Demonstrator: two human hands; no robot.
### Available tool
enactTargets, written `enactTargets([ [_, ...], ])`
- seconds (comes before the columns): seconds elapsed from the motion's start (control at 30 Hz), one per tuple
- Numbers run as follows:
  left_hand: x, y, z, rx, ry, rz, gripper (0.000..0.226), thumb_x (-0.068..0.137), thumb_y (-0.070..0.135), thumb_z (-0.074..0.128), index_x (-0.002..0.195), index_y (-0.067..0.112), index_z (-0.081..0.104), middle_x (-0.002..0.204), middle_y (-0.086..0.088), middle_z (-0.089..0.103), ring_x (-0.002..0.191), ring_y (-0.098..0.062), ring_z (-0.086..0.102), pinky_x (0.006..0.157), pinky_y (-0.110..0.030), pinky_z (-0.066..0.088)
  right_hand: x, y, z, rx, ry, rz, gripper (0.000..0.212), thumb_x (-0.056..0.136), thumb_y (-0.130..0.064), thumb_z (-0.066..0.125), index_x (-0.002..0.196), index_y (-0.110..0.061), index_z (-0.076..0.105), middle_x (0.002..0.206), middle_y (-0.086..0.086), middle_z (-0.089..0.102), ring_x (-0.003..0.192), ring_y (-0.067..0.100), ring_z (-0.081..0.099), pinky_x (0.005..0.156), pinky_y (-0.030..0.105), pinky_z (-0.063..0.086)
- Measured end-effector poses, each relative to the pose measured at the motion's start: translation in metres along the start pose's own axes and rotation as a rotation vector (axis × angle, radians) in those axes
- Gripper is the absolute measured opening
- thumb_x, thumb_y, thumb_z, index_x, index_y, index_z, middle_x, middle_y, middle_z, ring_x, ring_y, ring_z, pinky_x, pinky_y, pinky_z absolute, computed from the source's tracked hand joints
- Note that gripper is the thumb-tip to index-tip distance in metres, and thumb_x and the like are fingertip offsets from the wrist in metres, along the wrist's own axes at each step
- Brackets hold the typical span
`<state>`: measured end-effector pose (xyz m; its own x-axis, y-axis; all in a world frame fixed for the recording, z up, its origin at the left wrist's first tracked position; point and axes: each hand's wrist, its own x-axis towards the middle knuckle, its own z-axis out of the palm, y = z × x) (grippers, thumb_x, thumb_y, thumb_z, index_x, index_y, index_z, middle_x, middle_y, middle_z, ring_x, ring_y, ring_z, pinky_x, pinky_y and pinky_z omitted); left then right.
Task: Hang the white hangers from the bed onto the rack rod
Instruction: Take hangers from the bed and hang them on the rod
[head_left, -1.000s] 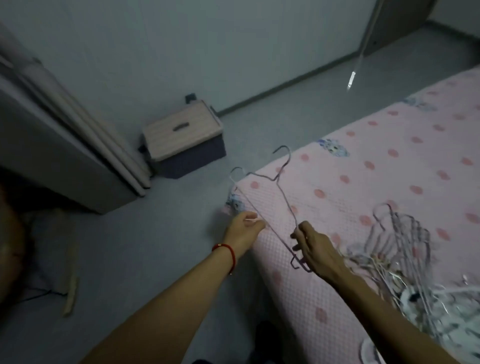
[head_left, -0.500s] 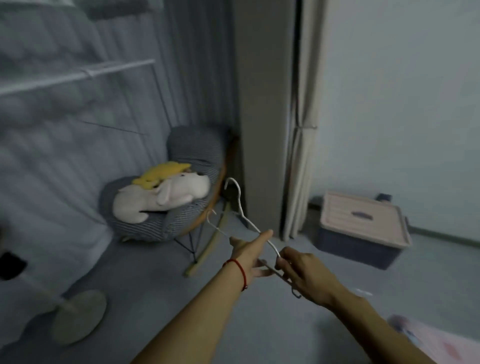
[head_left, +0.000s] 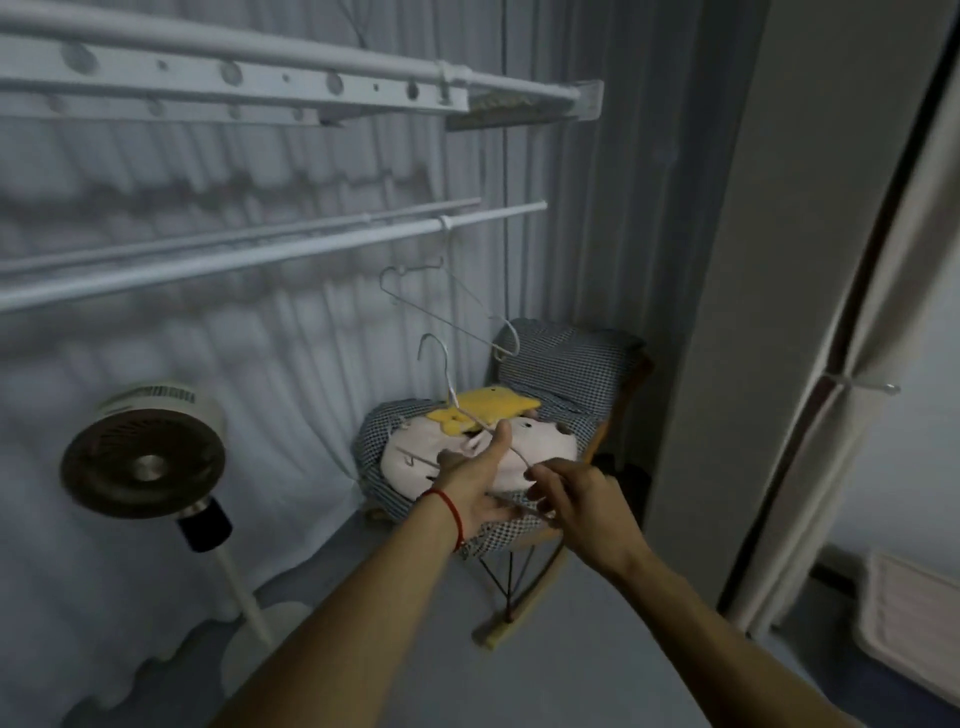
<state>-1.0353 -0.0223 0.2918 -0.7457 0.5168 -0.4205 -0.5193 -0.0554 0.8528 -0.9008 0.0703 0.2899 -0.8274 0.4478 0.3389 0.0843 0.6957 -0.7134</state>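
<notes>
Both hands hold one thin white wire hanger (head_left: 451, 400) in front of me, its hook pointing up. My left hand (head_left: 475, 480), red string at the wrist, holds the wire near the neck with fingers stretched along it. My right hand (head_left: 576, 499) grips the hanger's lower end with curled fingers. The white rack rod (head_left: 249, 260) runs from the left edge to the middle, above and left of the hands. One white hanger (head_left: 441, 306) hangs tilted from the rod's right end. The bed is out of view.
A checked rocking chair (head_left: 566, 358) with a white and yellow plush toy (head_left: 467, 447) stands just behind the hands. A standing fan (head_left: 143, 457) is at lower left. A wider rack bar (head_left: 311, 83) runs overhead. A curtain covers the wall; a lidded box (head_left: 909, 608) sits far right.
I have turned left from the bed to the rack; the rod and a hanging hanger are now close ahead. Both hands carried the hanger along and raised it slightly.
</notes>
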Motion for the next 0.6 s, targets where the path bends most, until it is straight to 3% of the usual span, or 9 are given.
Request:
enactTargets([
  [0.03,0.007,0.013,-0.004,0.045,-0.018,0.007,0.122,0.037,0.068,0.091,0.138,0.019,0.040,0.129,-0.020,0.063,0.096,-0.043,0.071,0.067,-0.057,0.059,0.017,-0.001,0.004,0.002,0.004,-0.010,0.031,0.106,-0.037,0.048,0.106,-0.020,0.074,0.089,-0.006,0.077,0.078,0.010,0.073,0.075,0.043,0.061],
  [0.1,0.018,0.037,-0.010,0.163,-0.032,0.034,0.113,0.048,0.069,0.087,0.138,0.014,0.047,0.118,-0.016,0.070,0.091,-0.037,0.074,0.068,-0.054,0.061,0.050,0.003,0.009,0.016,0.006,-0.030,0.030,0.107,-0.035,0.048,0.104,-0.020,0.073,0.086,-0.005,0.076,0.075,0.010,0.073,0.073,0.043,0.061],
  [0.2,0.038,0.072,-0.014,0.379,0.112,0.203,0.078,0.079,0.054,0.076,0.141,0.018,0.045,0.130,-0.007,0.059,0.104,-0.026,0.063,0.081,-0.049,0.061,0.099,0.018,0.006,0.047,0.023,-0.084,0.028,0.107,-0.029,0.048,0.097,-0.018,0.072,0.083,-0.005,0.076,0.069,0.009,0.072,0.070,0.044,0.060],
  [0.3,0.061,0.105,-0.010,0.475,0.271,0.316,0.070,0.082,0.051,0.074,0.138,0.020,0.048,0.137,-0.005,0.052,0.112,-0.023,0.059,0.089,-0.045,0.059,0.143,0.032,0.001,0.052,0.057,-0.135,0.031,0.107,-0.030,0.047,0.096,-0.018,0.072,0.082,-0.007,0.076,0.068,0.005,0.071,0.070,0.039,0.060],
  [0.37,0.069,0.122,0.006,0.462,0.246,0.254,0.060,0.079,0.056,0.074,0.122,0.018,0.058,0.129,-0.008,0.057,0.110,-0.026,0.060,0.085,-0.050,0.060,0.173,0.036,-0.001,0.026,0.070,-0.164,0.032,0.107,-0.032,0.046,0.095,-0.018,0.072,0.082,-0.007,0.076,0.070,0.009,0.071,0.071,0.039,0.059],
  [0.43,0.079,0.133,0.027,0.440,0.169,0.151,0.065,0.072,0.066,0.075,0.111,0.016,0.063,0.120,-0.012,0.062,0.105,-0.030,0.062,0.081,-0.052,0.060,0.200,0.032,-0.001,-0.014,0.062,-0.184,0.035,0.108,-0.033,0.043,0.093,-0.018,0.070,0.084,-0.006,0.075,0.071,0.014,0.070,0.072,0.039,0.057],
  [0.5,0.096,0.139,0.046,0.441,0.081,0.120,0.087,0.056,0.074,0.081,0.121,0.019,0.066,0.122,-0.014,0.065,0.106,-0.034,0.065,0.084,-0.054,0.059,0.225,0.026,0.001,-0.041,0.040,-0.199,0.038,0.109,-0.035,0.040,0.096,-0.016,0.070,0.087,-0.001,0.076,0.076,0.019,0.070,0.073,0.036,0.054],
  [0.57,0.116,0.146,0.054,0.291,0.064,0.101,0.094,0.048,0.062,0.091,0.127,0.017,0.066,0.130,-0.019,0.063,0.112,-0.038,0.064,0.084,-0.056,0.057,0.243,0.021,0.005,0.006,-0.020,-0.194,0.041,0.109,-0.037,0.037,0.099,-0.013,0.069,0.091,0.004,0.075,0.083,0.023,0.070,0.077,0.038,0.053],
  [0.6,0.126,0.148,0.055,0.142,0.070,0.064,0.089,0.054,0.051,0.094,0.128,0.010,0.065,0.135,-0.023,0.059,0.115,-0.040,0.063,0.079,-0.053,0.058,0.250,0.018,0.006,0.056,-0.076,-0.173,0.043,0.109,-0.037,0.036,0.101,-0.011,0.069,0.093,0.007,0.075,0.086,0.025,0.069,0.081,0.040,0.054],
])
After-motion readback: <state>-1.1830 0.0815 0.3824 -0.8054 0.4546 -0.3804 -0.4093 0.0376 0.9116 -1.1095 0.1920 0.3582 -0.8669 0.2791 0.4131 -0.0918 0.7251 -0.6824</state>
